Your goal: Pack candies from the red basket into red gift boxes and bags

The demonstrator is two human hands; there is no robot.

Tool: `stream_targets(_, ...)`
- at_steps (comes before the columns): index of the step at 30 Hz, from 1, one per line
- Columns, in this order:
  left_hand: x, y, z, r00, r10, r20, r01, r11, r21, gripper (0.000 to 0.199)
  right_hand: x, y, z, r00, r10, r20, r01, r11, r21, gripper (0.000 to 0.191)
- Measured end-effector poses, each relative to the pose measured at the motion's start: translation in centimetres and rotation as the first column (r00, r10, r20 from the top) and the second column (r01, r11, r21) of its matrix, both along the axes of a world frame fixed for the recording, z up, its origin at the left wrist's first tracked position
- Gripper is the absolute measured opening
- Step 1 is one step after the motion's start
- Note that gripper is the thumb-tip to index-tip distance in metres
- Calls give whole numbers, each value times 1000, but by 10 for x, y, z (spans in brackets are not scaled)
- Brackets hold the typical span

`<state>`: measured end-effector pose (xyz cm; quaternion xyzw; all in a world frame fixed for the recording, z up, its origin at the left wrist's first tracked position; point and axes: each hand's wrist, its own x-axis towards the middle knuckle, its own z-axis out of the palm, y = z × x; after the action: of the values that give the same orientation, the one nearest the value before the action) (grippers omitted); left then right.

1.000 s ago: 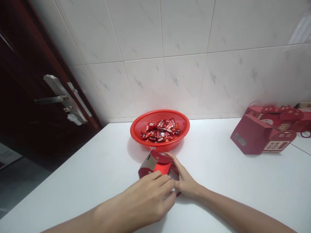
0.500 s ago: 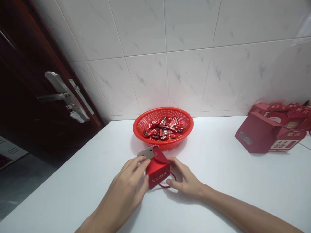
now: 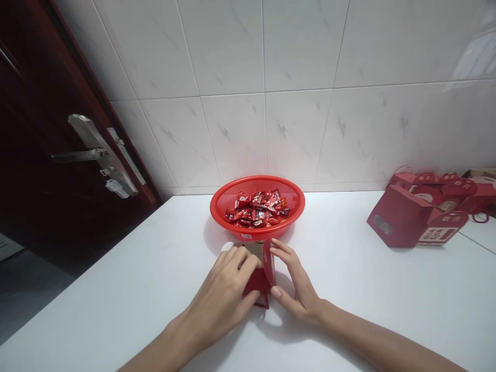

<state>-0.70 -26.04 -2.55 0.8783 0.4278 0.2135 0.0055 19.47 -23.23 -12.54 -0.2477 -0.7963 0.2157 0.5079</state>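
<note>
A small red paper gift box (image 3: pixel 257 280) stands on the white table just in front of the basket, its top flaps raised and partly spread. My left hand (image 3: pixel 228 289) covers its left side, fingers curled over the top and thumb at the near edge. My right hand (image 3: pixel 296 289) grips the right side, with fingertips on the upright rounded flap (image 3: pixel 268 261) and the thumb lower down. Much of the box is hidden behind my left hand. Close behind it sits a red plastic basket (image 3: pixel 296 219) holding several red-wrapped candies (image 3: pixel 258 209).
Larger dark-red gift boxes (image 3: pixel 401 214) with handles are grouped at the right against the tiled wall (image 3: pixel 294 139). On the left, a dark wooden door (image 3: pixel 34 155) with a metal handle (image 3: pixel 79 155) stands beside the white table's edge (image 3: pixel 96 271).
The box has turned, so its printed side and cord no longer show. A rounded flap now stands up at the right, where my right fingers have moved up onto it.
</note>
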Motion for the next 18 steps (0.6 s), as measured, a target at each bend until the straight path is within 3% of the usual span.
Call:
stream_targets(3,7,1,2,993,-108,40,106,993,46,12,1,-2,6,999,-2,41,-5,988,156,64)
stream_targets(5,9,2,2,987,-159,36,156,986,64,15,2,-4,12,998,-4,59,-7,981,192,65)
stream_targets(8,8,3,4,974,-221,-47,223,974,32,17,3,-4,21,996,-50,79,35,982,183,63)
stream_targets(11,6,2,12,940,-319,-117,308,946,-102,12,4,-2,29,992,-92,88,75,982,172,55)
stream_targets(15,4,0,27,939,-335,-77,313,925,-214,6,3,-1,38,994,-76,76,67,992,110,46)
stream_targets(18,2,3,34,941,-335,-44,318,921,-224,24,1,-2,46,991,-84,101,83,997,10,38)
